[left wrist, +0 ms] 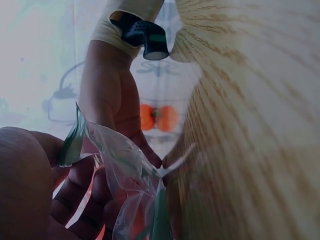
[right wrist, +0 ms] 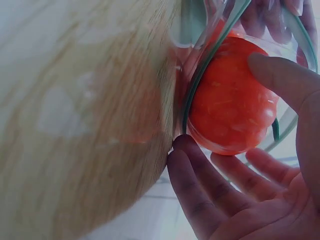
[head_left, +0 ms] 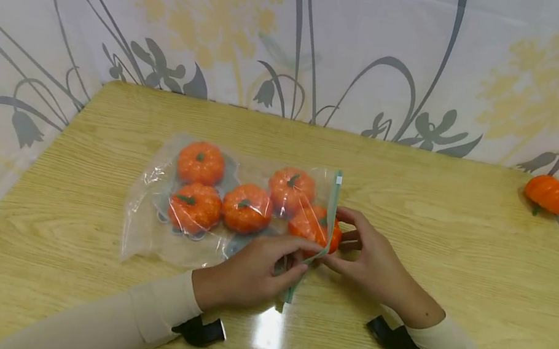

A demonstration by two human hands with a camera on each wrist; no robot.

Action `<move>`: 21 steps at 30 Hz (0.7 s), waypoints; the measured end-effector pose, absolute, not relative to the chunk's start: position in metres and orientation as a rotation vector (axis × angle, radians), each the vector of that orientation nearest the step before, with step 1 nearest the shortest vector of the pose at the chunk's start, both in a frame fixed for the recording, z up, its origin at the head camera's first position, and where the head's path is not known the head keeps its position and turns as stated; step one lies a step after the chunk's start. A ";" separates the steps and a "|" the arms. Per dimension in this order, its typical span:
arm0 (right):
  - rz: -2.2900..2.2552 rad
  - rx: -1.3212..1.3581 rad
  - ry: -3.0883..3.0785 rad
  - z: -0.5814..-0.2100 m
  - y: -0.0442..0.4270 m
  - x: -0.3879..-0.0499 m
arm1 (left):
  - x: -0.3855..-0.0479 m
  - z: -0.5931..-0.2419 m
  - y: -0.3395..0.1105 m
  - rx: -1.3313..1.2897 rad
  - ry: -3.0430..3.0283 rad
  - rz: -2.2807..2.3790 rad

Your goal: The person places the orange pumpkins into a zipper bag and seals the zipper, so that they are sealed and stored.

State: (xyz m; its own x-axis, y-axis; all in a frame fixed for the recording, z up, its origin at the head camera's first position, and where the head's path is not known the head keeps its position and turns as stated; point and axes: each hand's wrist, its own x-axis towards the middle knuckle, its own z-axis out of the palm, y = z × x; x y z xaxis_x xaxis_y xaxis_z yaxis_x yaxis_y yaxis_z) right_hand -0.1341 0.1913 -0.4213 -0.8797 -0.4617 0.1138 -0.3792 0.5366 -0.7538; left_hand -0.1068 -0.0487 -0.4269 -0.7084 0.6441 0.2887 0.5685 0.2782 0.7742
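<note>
A clear zip bag [head_left: 145,219] with a green-edged mouth lies flat, several small orange pumpkins [head_left: 247,209] inside. The left hand [head_left: 250,270] pinches the near side of the bag's mouth between thumb and fingers; the left wrist view shows the plastic [left wrist: 125,160] bunched beside that hand [left wrist: 30,180]. At the mouth, the right hand [head_left: 386,271] holds an orange pumpkin [right wrist: 232,97], its thumb on one side and its fingers curled at the other. That pumpkin sits within the green-edged opening, partly covered by plastic.
Another orange pumpkin [head_left: 553,195] lies on its side at the table's far right corner. The wooden table [head_left: 449,198] ends at a flower-patterned cloth [head_left: 347,43] behind it. Black wrist devices [head_left: 201,331] are on both wrists.
</note>
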 end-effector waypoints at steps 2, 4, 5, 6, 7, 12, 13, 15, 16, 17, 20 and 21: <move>-1.261 -0.709 2.661 -0.422 0.192 -0.134 | -0.107 -0.428 -0.049 1.161 2.436 1.426; -1.261 -0.710 2.659 -0.423 0.192 -0.134 | -0.107 -0.429 -0.049 1.163 2.438 1.424; -1.262 -0.714 2.657 -0.423 0.192 -0.134 | -0.107 -0.429 -0.049 1.167 2.442 1.425; -1.262 -0.720 2.659 -0.423 0.192 -0.134 | -0.107 -0.429 -0.049 1.169 2.446 1.424; -1.262 -0.726 2.657 -0.423 0.192 -0.134 | -0.107 -0.429 -0.049 1.171 2.451 1.423; -1.255 -0.732 2.637 -0.423 0.192 -0.133 | -0.107 -0.430 -0.048 1.164 2.452 1.423; -1.255 -0.736 2.635 -0.423 0.192 -0.133 | -0.107 -0.430 -0.048 1.161 2.449 1.422; -1.260 -0.754 2.637 -0.424 0.192 -0.133 | -0.107 -0.431 -0.048 1.158 2.449 1.421; -1.263 -0.765 2.640 -0.424 0.192 -0.133 | -0.107 -0.431 -0.048 1.160 2.451 1.422; -1.265 -0.776 2.644 -0.424 0.192 -0.133 | -0.107 -0.431 -0.048 1.161 2.453 1.424; -1.261 -0.794 2.657 -0.425 0.192 -0.134 | -0.107 -0.431 -0.048 1.169 2.463 1.421; -1.259 -0.791 2.655 -0.425 0.192 -0.134 | -0.107 -0.431 -0.048 1.168 2.465 1.417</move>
State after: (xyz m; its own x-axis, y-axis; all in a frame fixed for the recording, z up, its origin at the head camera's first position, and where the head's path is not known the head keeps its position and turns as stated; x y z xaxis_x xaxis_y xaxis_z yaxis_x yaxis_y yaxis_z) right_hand -0.1339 0.1924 -0.4252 -0.8605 -0.4930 0.1286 -0.4115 0.5236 -0.7460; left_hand -0.1072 -0.0476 -0.4314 -0.7092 0.6399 0.2960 0.5777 0.2867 0.7643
